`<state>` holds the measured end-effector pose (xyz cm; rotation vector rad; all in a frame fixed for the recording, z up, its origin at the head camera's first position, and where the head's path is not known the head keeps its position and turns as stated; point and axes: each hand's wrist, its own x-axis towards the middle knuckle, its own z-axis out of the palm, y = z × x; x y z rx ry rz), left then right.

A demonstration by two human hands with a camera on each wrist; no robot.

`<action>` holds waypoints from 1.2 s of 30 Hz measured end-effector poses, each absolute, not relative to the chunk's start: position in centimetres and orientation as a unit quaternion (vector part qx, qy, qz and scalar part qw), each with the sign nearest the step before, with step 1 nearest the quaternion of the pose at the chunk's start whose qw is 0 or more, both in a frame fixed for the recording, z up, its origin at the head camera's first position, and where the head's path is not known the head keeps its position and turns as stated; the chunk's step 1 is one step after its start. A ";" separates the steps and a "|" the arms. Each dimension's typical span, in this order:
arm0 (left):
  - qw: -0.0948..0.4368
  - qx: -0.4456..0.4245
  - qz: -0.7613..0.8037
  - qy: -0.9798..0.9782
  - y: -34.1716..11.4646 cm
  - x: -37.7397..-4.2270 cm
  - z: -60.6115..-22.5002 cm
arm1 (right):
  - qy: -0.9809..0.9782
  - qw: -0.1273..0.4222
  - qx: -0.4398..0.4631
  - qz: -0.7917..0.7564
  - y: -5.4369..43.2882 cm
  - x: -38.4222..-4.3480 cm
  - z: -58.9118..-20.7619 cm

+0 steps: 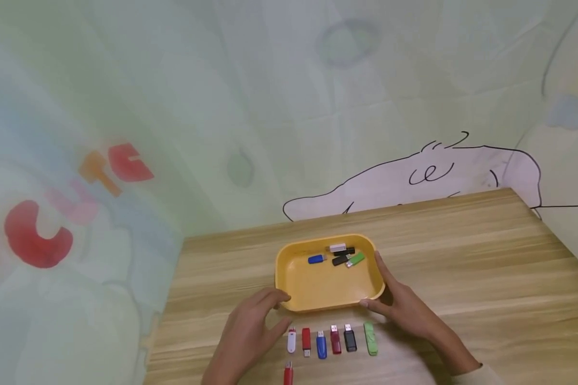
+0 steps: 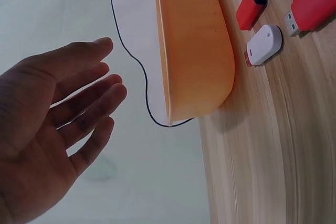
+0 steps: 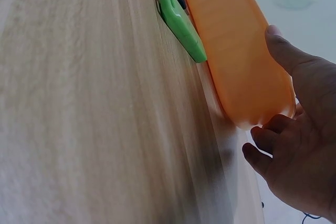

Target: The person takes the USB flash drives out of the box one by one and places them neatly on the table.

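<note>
A yellow plastic tray [image 1: 329, 291] stands on the wooden table with several USB flash drives inside: a blue one [image 1: 316, 259], a white one [image 1: 337, 247], a green one [image 1: 355, 260] and black ones [image 1: 340, 260]. My right hand [image 1: 407, 307] holds its near right corner, thumb at the front rim and fingers along the right side. At the near left corner is my left hand [image 1: 252, 326], fingers loosely bent; the left wrist view shows a gap between it and the tray wall [image 2: 199, 45].
In front of the tray lies a row of flash drives: white [image 1: 291, 340], red [image 1: 306, 341], blue [image 1: 321, 345], dark red [image 1: 335, 340], black [image 1: 350, 338] and green [image 1: 370, 338]. Another red drive [image 1: 288, 374] lies nearer. A printed curtain [image 1: 270, 107] hangs behind the table [image 1: 486, 256].
</note>
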<state>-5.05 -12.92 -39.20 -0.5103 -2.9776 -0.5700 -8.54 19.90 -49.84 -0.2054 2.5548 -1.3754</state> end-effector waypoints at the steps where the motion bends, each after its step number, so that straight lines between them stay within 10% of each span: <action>1: 0.033 -0.166 -0.184 -0.968 -12.8 -5.2 -39.1 | 0.872 0.116 -0.069 -0.470 19.9 -8.6 -49.8; 36: 0.025 -0.181 -0.159 -0.970 -8.5 -11.3 -39.7 | 0.871 0.121 -0.069 -0.471 20.0 -8.5 -49.5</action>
